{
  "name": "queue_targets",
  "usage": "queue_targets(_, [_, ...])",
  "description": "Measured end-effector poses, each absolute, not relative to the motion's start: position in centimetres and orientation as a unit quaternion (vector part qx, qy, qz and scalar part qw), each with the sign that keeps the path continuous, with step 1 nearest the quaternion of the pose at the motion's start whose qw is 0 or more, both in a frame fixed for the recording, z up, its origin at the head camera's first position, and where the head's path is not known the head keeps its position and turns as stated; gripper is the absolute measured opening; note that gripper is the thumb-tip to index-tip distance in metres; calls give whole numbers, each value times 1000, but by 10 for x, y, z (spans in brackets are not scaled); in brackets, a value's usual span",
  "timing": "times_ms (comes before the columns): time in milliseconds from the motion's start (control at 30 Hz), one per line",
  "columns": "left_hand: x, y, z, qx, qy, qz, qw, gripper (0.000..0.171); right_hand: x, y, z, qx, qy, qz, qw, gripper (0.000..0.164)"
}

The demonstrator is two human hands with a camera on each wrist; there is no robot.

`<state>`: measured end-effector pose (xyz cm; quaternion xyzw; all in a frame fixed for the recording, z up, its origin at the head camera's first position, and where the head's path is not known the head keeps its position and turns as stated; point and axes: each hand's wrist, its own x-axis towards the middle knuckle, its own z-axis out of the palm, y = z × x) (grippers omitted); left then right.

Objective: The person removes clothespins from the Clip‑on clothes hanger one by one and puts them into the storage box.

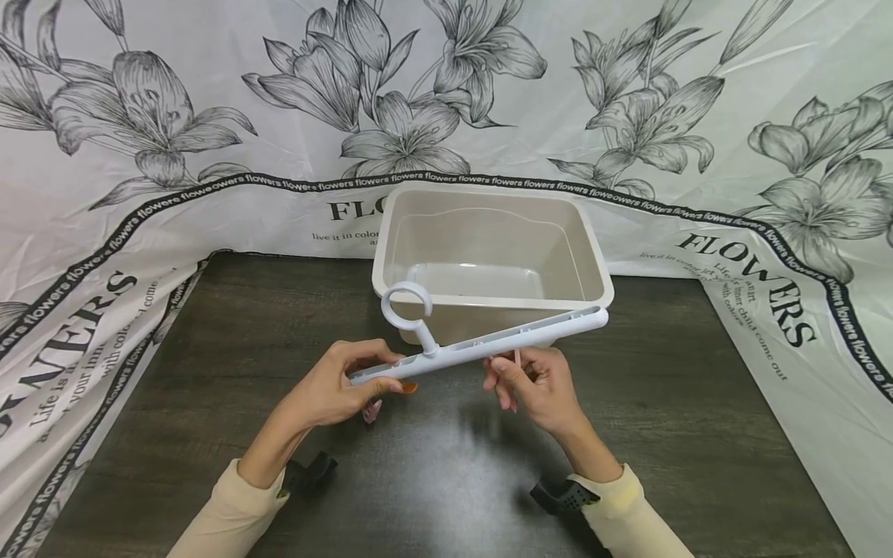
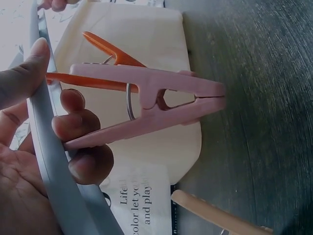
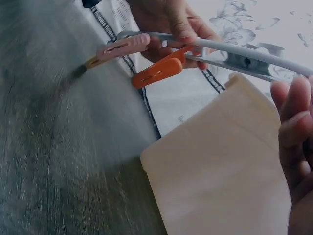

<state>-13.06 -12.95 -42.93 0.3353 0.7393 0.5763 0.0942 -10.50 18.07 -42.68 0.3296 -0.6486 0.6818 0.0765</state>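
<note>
My left hand (image 1: 356,387) grips the left end of a pale blue-grey clip hanger (image 1: 502,339), thumb along its bar. The hanger tilts up to the right, its round hook (image 1: 401,291) upward. Beneath the left hand hang a pink clothespin (image 2: 161,93), an orange clothespin (image 3: 159,72) and a tan clothespin (image 2: 215,213). Just under the bar's right half, my right hand (image 1: 533,384) pinches a small pink piece (image 1: 518,356) between thumb and fingers; most of that piece is hidden. In the right wrist view, its fingertips (image 3: 293,93) are right at the bar.
A beige plastic bin (image 1: 481,232) stands behind the hanger at the back of the dark wood-grain table (image 1: 293,310). White cloth (image 1: 530,116) printed with flowers and lettering rises behind it and along both sides.
</note>
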Motion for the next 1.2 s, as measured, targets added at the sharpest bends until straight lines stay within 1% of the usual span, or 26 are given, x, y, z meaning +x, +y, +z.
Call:
queue_targets(67, [-131, -130, -430, 339, 747, 566, 80, 18, -104, 179, -428, 322, -670, 660, 112, 17])
queue_targets(233, [-132, -129, -429, 334, 758, 556, 73, 15, -104, 174, -431, 319, -703, 596, 222, 16])
queue_targets(367, [-131, -128, -427, 332, 758, 556, 75, 14, -106, 172, -434, 319, -717, 541, 301, 33])
queue_targets(467, [-131, -126, -427, 328, 759, 557, 81, 14, -108, 173, -435, 322, -724, 503, 345, 42])
queue_targets(600, [-130, -126, -427, 321, 760, 559, 84, 16, -111, 173, -436, 338, -724, 461, 387, 43])
queue_targets(733, [-129, -126, -427, 321, 762, 558, 77, 16, -114, 173, -436, 354, -717, 431, 419, 38])
queue_targets(867, [-128, -127, -426, 326, 755, 563, 78, 13, -115, 172, -435, 357, -712, 419, 437, 33])
queue_targets(1000, [-128, -127, -425, 329, 744, 575, 91, 13, -116, 171, -434, 360, -708, 402, 456, 30])
queue_targets(1200, [-128, -127, -424, 312, 766, 556, 79, 13, -116, 169, -431, 362, -699, 371, 492, 30])
